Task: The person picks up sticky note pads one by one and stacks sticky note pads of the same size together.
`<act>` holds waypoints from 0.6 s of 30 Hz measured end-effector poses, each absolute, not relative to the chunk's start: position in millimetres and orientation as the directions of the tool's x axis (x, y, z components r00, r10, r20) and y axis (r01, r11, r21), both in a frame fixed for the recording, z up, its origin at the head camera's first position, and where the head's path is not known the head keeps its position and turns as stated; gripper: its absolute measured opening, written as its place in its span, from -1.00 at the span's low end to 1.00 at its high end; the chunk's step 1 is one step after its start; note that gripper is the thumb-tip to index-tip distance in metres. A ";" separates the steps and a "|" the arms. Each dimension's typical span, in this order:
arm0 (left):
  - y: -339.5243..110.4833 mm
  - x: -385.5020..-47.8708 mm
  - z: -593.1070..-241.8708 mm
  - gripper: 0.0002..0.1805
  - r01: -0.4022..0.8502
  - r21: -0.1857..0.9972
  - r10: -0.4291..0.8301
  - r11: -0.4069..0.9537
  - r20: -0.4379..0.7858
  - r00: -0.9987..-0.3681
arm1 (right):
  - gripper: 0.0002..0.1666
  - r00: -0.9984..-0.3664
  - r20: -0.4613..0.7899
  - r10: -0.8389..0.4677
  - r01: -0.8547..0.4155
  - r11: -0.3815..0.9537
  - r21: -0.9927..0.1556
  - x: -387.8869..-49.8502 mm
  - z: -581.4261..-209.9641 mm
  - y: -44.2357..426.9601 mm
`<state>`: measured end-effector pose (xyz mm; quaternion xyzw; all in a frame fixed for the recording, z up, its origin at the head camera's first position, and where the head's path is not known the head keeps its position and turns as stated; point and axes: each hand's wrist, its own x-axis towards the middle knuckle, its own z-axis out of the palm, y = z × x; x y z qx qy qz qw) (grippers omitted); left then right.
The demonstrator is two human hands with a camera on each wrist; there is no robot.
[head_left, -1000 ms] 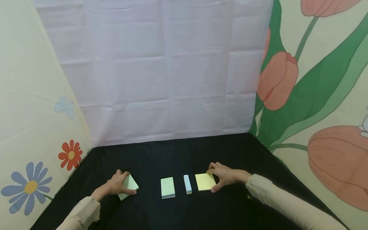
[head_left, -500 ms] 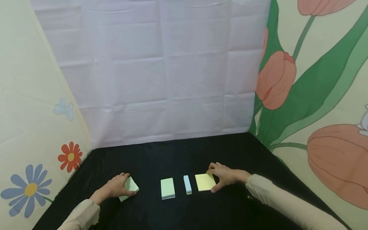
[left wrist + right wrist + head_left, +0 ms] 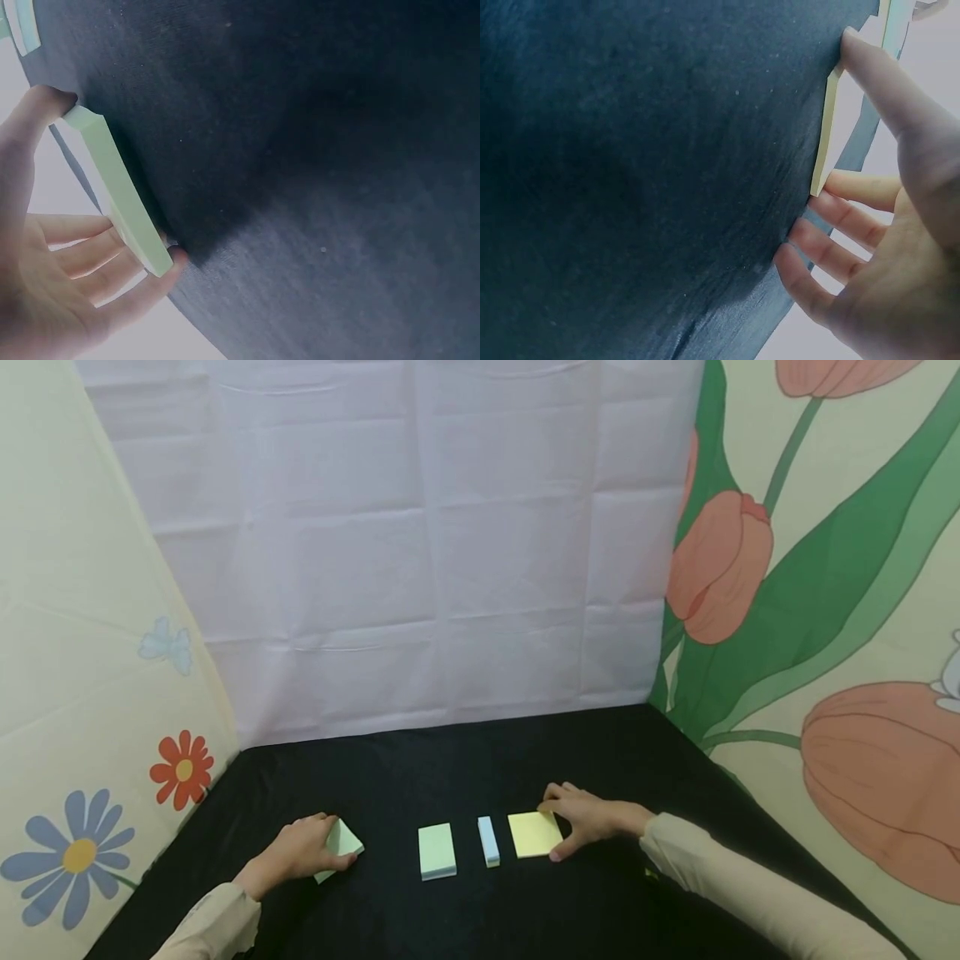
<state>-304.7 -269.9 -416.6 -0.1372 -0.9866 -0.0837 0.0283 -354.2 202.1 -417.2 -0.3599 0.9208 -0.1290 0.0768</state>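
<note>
On the left of the black cloth, my left hand (image 3: 300, 852) grips a pale green sticky note pad (image 3: 345, 838) by its edges. The left wrist view has the thumb at one end of that pad (image 3: 124, 191) and fingers at the other. My right hand (image 3: 588, 820) pinches a thin yellow sticky note pad (image 3: 531, 835) at its right side, thumb at the near edge and fingers at the far one. Between the hands lie a thicker light green pad (image 3: 437, 848) and a narrow light blue block (image 3: 488, 838). The left hand hides part of its pad.
A black cloth (image 3: 390, 777) covers the table. Behind it hangs a white creased sheet (image 3: 420, 568). Flower-printed panels flank both sides, with a red flower (image 3: 183, 770) on the left and tulips (image 3: 720, 568) on the right.
My left hand has shifted its fingers slightly over its pale green pad, which has barely moved. The right hand and the yellow pad stay in place.
</note>
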 end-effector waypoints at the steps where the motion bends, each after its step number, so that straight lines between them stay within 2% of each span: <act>1: -269.6 -304.4 -416.2 -0.26 0.276 0.155 0.266 0.949 0.082 -0.960 | -0.18 -0.730 -0.049 -0.682 -0.643 0.709 -0.291 -354.0 -416.8 202.2; 18: -258.3 -308.5 -415.0 -0.32 0.384 0.142 0.356 0.912 0.188 -0.915 | -0.17 -0.720 -0.052 -0.693 -0.650 0.698 -0.302 -350.2 -413.7 203.6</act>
